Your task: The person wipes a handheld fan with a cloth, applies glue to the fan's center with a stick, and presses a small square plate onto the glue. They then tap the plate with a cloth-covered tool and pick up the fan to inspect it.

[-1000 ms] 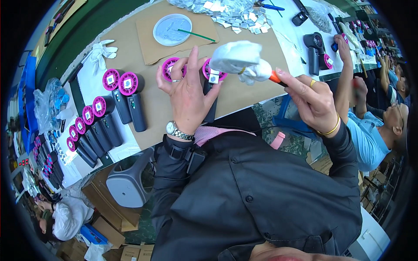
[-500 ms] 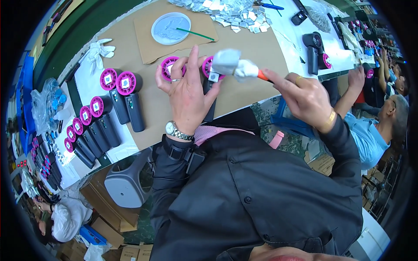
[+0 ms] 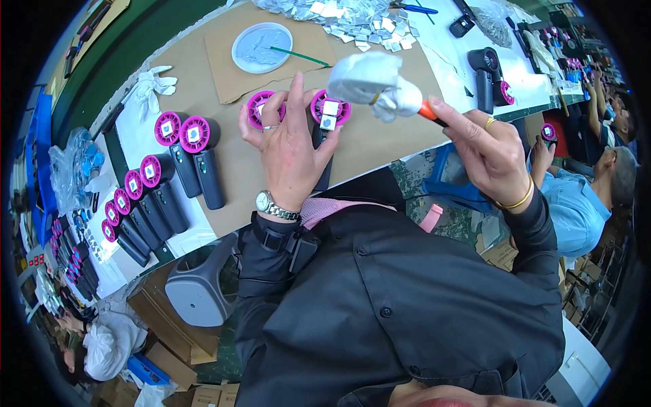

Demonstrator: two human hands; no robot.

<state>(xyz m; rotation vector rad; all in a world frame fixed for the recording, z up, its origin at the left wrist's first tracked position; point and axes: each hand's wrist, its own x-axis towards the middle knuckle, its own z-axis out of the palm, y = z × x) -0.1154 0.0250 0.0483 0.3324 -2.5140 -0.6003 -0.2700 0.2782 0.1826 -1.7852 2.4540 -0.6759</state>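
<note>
My left hand [image 3: 293, 154] has its fingers spread over two handheld fans lying on the brown board. The left fan [image 3: 255, 107] has a pink ring partly hidden by my fingers. My thumb lies beside the handle of the right fan [image 3: 345, 112], whose pink head carries a small square mirror-like tile [image 3: 330, 108]. A second square piece [image 3: 327, 123], smudged grey, shows just below it, close to my thumb. My right hand [image 3: 489, 150] is closed around the orange handle of a mallet [image 3: 369, 76] with its head wrapped in white cloth, raised above and right of that fan.
A round dish of grey paste [image 3: 245, 62] with a green stick [image 3: 302, 55] sits on cardboard [image 3: 220, 68]. Silvery tiles [image 3: 373, 30] are heaped behind. Several finished-looking fans [image 3: 150, 169] stand in a row at left, near a white glove [image 3: 150, 87]. Co-workers [image 3: 573, 207] sit nearby.
The mallet and my right hand have risen off the right fan, showing its square pieces more fully. My left hand has hardly moved.
</note>
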